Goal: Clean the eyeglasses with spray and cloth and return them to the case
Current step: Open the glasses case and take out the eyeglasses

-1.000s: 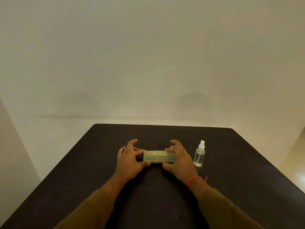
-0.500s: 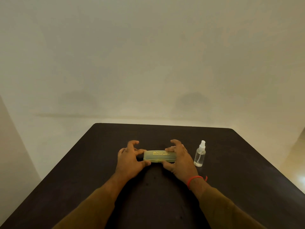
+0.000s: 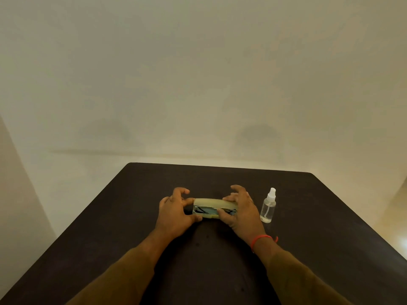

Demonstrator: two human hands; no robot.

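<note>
A pale yellow-green eyeglass case (image 3: 210,202) lies on the dark table (image 3: 308,238), its lid tilted up. Inside, dark eyeglasses (image 3: 201,209) and a light blue cloth (image 3: 210,210) show through the gap. My left hand (image 3: 176,213) grips the case's left end, thumb at the front edge. My right hand (image 3: 241,211) holds the right end, thumb at the front of the opening, fingers on the lid. A small clear spray bottle (image 3: 268,206) with a white nozzle stands upright just right of my right hand.
The table's far edge (image 3: 220,166) lies a short way behind the case, with a plain pale wall beyond. A red thread band (image 3: 261,238) circles my right wrist. Brown sleeves cover both forearms.
The case was shut a second ago; its lid has now lifted and the eyeglasses and cloth inside show. Both hands have stayed at the case's ends.
</note>
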